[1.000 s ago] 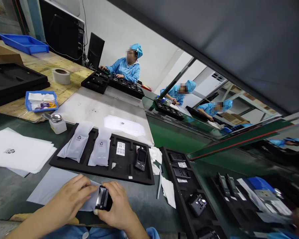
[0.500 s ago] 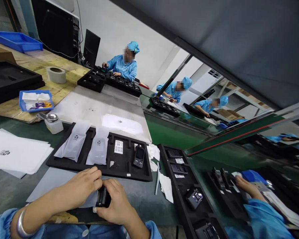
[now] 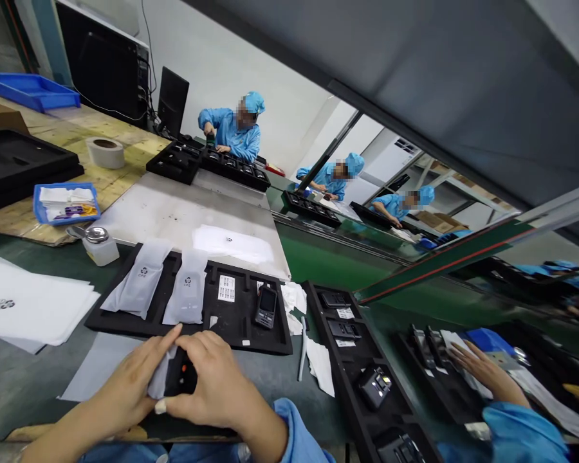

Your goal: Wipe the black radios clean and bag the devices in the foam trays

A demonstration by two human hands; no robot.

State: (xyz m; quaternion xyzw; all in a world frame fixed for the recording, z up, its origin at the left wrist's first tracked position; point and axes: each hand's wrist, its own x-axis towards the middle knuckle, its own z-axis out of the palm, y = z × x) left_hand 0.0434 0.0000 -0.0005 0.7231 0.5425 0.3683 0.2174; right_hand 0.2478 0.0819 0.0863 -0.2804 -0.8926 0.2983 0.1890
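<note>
At the front edge of the bench, my left hand (image 3: 130, 379) and my right hand (image 3: 217, 376) hold a black handheld device (image 3: 181, 375) between them; an orange spot shows on it. White translucent wrapping (image 3: 158, 378) lies against the device's left side, under my left fingers. A translucent sheet (image 3: 101, 363) stretches left across the bench; whether it joins this wrapping is hidden. Just beyond my hands is a black foam tray (image 3: 251, 343) with two white printed pouches (image 3: 188, 289), a label sheet (image 3: 226, 288) and a screened black handheld device (image 3: 266, 305).
Stacked white printed pouches (image 3: 33, 302) lie left, near a pump bottle (image 3: 101, 245) and a blue box (image 3: 66, 202). Another foam tray (image 3: 318, 321) holds devices at the right. Beyond it a co-worker's hand (image 3: 482, 366) rests over white material. Other co-workers sit farther back.
My hands have turned the black device and drawn it slightly left. White wrapping now shows against its side. The co-worker's hand on the right has opened flat over white material.
</note>
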